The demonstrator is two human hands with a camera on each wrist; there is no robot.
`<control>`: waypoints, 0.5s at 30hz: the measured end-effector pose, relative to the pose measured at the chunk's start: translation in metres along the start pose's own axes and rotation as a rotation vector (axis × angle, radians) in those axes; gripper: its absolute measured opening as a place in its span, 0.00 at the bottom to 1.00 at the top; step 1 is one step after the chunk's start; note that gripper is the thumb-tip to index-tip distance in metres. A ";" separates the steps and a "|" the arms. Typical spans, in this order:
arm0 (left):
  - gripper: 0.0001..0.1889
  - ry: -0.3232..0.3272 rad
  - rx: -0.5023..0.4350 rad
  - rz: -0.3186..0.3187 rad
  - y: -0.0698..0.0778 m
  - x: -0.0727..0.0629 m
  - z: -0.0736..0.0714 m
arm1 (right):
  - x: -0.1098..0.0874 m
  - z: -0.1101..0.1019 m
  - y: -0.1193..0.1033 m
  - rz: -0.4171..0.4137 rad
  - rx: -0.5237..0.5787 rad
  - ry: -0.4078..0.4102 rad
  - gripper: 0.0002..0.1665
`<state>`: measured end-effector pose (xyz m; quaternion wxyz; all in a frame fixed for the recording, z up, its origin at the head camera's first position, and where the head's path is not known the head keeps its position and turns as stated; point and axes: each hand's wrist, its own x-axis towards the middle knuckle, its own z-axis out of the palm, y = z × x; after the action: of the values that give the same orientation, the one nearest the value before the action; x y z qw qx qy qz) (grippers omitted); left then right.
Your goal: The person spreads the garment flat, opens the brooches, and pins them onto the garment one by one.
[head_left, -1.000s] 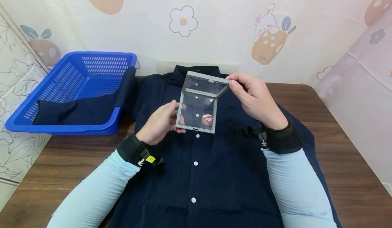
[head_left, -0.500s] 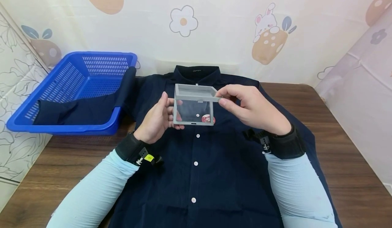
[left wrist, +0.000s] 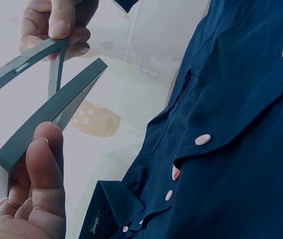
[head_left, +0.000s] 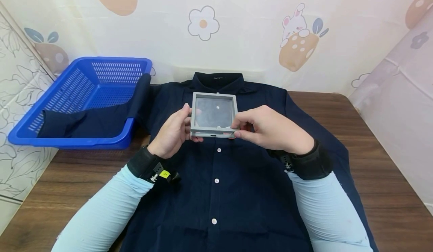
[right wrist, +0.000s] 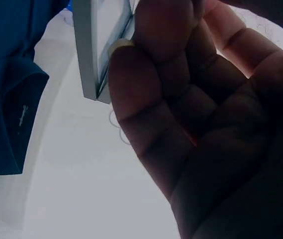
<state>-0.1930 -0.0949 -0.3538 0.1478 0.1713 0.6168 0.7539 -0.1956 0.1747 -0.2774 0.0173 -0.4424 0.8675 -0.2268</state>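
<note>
A grey hinged display frame with clear film windows [head_left: 214, 94] is held up over a dark navy buttoned shirt [head_left: 250, 199]. My left hand [head_left: 173, 133] grips its left side, thumb and fingers on the rim. At the near right corner my right hand [head_left: 270, 129] pinches the frame's edge between thumb and finger. The two halves lie almost together in the head view; a wedge-shaped gap separates them in the left wrist view. A red and white round badge [left wrist: 175, 172] on the shirt front is mostly covered by the frame in the head view.
A blue plastic basket [head_left: 71, 142] stands at the left, with a dark sleeve [head_left: 84, 122] draped into it. Beneath lies a brown wooden table [head_left: 379, 192]. A patterned curtain [head_left: 243, 26] hangs behind.
My right hand has swung the frame's raised half down and toward me onto the other half. The left hand's hold stays, with the frame tilted flatter. Less of the badge shows.
</note>
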 end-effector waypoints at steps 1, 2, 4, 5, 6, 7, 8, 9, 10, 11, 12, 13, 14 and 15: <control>0.33 -0.001 0.001 0.001 0.000 0.000 0.000 | 0.001 0.001 0.000 0.002 -0.012 -0.002 0.04; 0.32 0.000 0.000 0.001 0.000 0.000 0.000 | 0.001 0.002 -0.001 0.003 -0.019 -0.003 0.04; 0.29 0.008 0.006 -0.001 0.000 0.000 0.000 | 0.002 0.004 -0.001 0.002 -0.033 -0.002 0.04; 0.28 0.016 0.008 -0.005 0.000 0.000 0.001 | 0.002 0.005 -0.001 0.005 -0.036 -0.003 0.05; 0.27 0.023 0.009 -0.009 0.000 0.000 0.001 | 0.003 0.006 -0.001 0.005 -0.042 -0.005 0.05; 0.25 0.032 0.010 -0.013 0.000 0.000 0.001 | 0.003 0.007 -0.001 0.005 -0.050 -0.005 0.05; 0.25 0.040 0.012 -0.018 0.000 0.000 0.002 | 0.003 0.008 -0.001 0.004 -0.057 -0.006 0.05; 0.24 0.047 0.017 -0.023 0.000 0.000 0.002 | 0.004 0.009 0.000 0.004 -0.067 -0.007 0.05; 0.23 0.052 0.019 -0.026 0.000 0.000 0.002 | 0.004 0.010 0.000 0.007 -0.075 -0.008 0.05; 0.22 0.056 0.021 -0.027 0.000 0.000 0.002 | 0.004 0.010 0.000 0.006 -0.085 -0.010 0.05; 0.21 0.056 0.024 -0.026 0.000 0.000 0.003 | 0.005 0.011 0.001 0.003 -0.095 -0.009 0.05; 0.21 0.056 0.029 -0.026 0.000 0.000 0.003 | 0.005 0.012 0.001 0.005 -0.101 -0.011 0.05; 0.21 0.056 0.033 -0.026 0.000 0.000 0.003 | 0.005 0.012 0.001 0.006 -0.105 -0.013 0.06; 0.20 0.057 0.035 -0.027 0.000 0.000 0.003 | 0.005 0.013 0.002 0.007 -0.108 -0.016 0.05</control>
<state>-0.1918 -0.0921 -0.3528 0.1372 0.1443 0.6360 0.7455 -0.1971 0.1665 -0.2885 0.0011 -0.4413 0.8799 -0.1763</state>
